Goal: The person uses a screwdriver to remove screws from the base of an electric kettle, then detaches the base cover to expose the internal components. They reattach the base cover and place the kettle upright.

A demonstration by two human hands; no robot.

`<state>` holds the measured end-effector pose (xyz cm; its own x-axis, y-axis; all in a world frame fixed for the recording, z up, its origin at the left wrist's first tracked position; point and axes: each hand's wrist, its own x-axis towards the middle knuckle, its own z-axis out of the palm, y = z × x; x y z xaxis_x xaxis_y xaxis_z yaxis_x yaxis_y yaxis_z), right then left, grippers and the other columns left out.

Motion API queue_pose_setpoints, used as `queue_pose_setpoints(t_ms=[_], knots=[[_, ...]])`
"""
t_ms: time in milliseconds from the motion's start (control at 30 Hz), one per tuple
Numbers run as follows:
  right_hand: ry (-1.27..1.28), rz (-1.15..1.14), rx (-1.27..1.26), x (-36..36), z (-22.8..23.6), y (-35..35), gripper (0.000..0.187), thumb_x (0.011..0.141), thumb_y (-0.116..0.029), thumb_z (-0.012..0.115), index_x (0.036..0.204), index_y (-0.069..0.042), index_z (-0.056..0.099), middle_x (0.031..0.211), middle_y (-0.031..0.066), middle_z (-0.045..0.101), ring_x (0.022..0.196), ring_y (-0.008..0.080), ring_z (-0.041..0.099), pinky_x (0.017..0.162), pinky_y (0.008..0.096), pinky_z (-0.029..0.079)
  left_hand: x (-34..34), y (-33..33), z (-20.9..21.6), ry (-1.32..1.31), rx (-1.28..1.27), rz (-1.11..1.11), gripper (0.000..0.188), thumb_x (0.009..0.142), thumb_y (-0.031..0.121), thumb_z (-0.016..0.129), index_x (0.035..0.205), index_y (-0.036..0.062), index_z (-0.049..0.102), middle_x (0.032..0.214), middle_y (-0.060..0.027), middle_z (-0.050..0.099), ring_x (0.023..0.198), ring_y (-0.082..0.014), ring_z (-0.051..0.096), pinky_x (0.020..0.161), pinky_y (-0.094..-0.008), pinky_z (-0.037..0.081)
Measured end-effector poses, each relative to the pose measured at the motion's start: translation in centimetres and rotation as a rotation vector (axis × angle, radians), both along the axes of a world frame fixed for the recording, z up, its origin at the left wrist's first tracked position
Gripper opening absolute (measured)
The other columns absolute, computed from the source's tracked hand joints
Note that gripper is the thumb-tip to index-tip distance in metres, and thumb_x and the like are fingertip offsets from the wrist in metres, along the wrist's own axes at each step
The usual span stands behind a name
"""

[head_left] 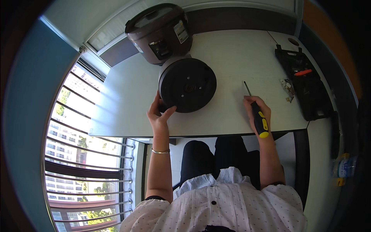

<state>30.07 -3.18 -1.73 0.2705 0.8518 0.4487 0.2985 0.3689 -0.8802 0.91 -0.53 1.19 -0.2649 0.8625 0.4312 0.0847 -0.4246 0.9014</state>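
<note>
Dotted cloth blouse (232,205); right hand (265,110) clasping black-yellow screwdriver (259,117); left hand (159,118) gripping round black base (187,86), 3 shiny studs (200,88).

Black-yellow screwdriver (258,115); cooker (145,36) perhaps brown.

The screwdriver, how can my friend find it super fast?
Look at the right half of the white table. Near the front edge, the right hand holds the screwdriver; unlike the red thing on the black case, its handle is black and yellow.

A rice cooker (148,36) is standing by the tabletop's (228,54) far edge, a second appliance (187,85) sitting before it; small parts (288,89) are lying left of the right edge's tool case (315,98).
</note>
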Motion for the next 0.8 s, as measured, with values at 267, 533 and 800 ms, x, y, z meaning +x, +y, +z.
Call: queue_pose_setpoints(t_ms=[267,533,800], knots=[[0.112,0.066,-0.063,0.3,0.1,-0.6,0.019,0.087,-0.016,0.065,0.099,-0.001,0.063,0.083,0.0053,0.064,0.075,0.011,0.059,0.07,0.0233,0.047,-1.0,0.6,-1.4,0.207,0.079,-0.005,0.079,0.047,0.007,0.076,0.124,0.0005,0.057,0.085,0.0002,0.052,0.082,-0.0158,0.048,0.082,-0.0286,0.041],[0.002,0.049,0.057,0.4,-0.4,-0.2,0.016,0.085,-0.011,0.066,0.097,-0.001,0.061,0.08,0.0044,0.062,0.066,0.0082,0.056,0.057,0.0209,0.045,-1.0,0.8,-1.3,0.347,0.121,0.008,0.081,0.051,0.01,0.076,0.128,0.0044,0.054,0.093,-0.0017,0.054,0.093,-0.0178,0.047,0.091,-0.0313,0.036],[0.021,0.087,-0.012,0.5,-0.5,-0.6,0.019,0.084,-0.01,0.067,0.101,-0.002,0.062,0.083,0.0054,0.063,0.071,0.0093,0.058,0.062,0.0217,0.047,-1.0,-0.9,-1.4,0.635,0.129,0.183,0.075,0.06,0.015,0.078,0.13,0.0061,0.052,0.097,-0.005,0.057,0.102,-0.0214,0.05,0.096,-0.0346,0.032]])
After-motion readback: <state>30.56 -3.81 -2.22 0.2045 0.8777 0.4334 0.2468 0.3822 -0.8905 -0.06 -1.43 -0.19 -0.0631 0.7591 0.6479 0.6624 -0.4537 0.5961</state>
